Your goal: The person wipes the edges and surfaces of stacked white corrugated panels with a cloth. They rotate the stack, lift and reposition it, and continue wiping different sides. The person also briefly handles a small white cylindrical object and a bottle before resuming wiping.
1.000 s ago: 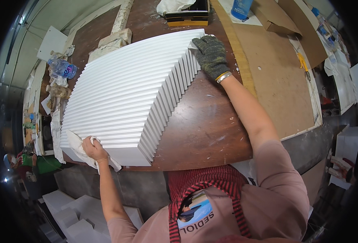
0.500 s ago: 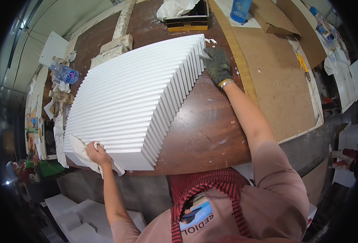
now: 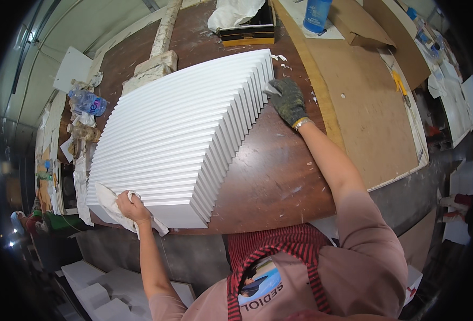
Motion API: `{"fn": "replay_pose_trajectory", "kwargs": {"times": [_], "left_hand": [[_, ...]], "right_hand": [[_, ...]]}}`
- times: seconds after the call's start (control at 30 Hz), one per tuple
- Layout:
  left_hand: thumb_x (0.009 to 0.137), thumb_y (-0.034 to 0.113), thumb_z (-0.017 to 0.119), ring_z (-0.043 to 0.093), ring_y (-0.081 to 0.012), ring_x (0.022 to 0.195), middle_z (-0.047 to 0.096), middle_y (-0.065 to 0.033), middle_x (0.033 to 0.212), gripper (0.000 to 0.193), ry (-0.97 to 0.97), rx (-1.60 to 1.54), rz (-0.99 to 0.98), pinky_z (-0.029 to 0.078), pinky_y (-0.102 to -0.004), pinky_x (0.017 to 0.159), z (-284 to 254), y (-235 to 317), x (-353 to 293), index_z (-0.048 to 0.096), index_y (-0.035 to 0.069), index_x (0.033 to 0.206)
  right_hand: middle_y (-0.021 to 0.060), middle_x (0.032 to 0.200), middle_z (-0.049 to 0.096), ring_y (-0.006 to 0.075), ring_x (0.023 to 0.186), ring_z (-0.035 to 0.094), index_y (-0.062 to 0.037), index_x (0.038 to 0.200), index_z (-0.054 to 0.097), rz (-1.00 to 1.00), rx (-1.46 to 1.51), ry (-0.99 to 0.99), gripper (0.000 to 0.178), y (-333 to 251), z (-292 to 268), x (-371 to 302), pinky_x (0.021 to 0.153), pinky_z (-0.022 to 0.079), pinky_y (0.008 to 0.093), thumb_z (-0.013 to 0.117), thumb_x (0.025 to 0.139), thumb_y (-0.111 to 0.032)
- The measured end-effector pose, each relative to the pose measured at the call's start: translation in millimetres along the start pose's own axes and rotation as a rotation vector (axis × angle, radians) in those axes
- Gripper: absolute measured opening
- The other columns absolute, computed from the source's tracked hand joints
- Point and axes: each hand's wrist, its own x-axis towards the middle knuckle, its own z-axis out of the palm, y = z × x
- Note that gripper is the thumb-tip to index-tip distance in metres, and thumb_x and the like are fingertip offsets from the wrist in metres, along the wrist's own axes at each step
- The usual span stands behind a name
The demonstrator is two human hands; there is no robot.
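A large white ribbed panel (image 3: 161,134), with many parallel ridges and a stepped right side, lies on the dark brown table (image 3: 268,176). At its near left corner, my bare left hand (image 3: 133,207) is closed on a white cloth (image 3: 110,202) that drapes over the panel's front edge. My right hand (image 3: 288,100), in a dark grey knit glove with a yellow cuff, is at the stepped side near the far right. Its fingers are closed on a small whitish piece (image 3: 271,89) against the ridge ends; the piece's kind is unclear.
Plastic bottles (image 3: 88,101) stand at the table's left edge. A black and yellow box (image 3: 247,35) with white cloth sits at the back, beside a blue bottle (image 3: 317,15). On the right lie brown board (image 3: 365,107) and a yellow-handled tool (image 3: 398,83).
My gloved right hand has moved a little nearer along the stepped side. The left hand stays on the cloth at the front corner. The whole view has shifted slightly.
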Motion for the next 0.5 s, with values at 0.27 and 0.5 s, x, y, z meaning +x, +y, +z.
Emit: {"fn": "replay_pose_trajectory", "kwargs": {"times": [0.27,0.5], "left_hand": [[0.082,0.008,0.052,0.052,-0.0374,0.086,0.057,-0.0158,0.087,0.019,-0.037,-0.009,-0.019,0.041,-0.0477,0.08,0,-3,-1,0.061,-0.002,0.095],[0.082,0.008,0.053,0.053,-0.0372,0.086,0.057,-0.0159,0.087,0.018,-0.01,-0.012,0.0,0.041,-0.0477,0.079,0,-3,-2,0.061,-0.002,0.095]], "right_hand": [[0.018,0.111,0.069,0.0353,0.106,0.063,-0.0061,0.113,0.072,-0.074,0.01,0.168,0.032,4,4,45,0.096,0.048,0.0443,0.072,0.086,-0.023],[0.0167,0.1,0.069,0.035,0.097,0.064,-0.0127,0.107,0.074,0.09,0.018,-0.129,0.025,-3,-21,-9,0.091,0.05,0.0458,0.068,0.083,-0.018]]}}
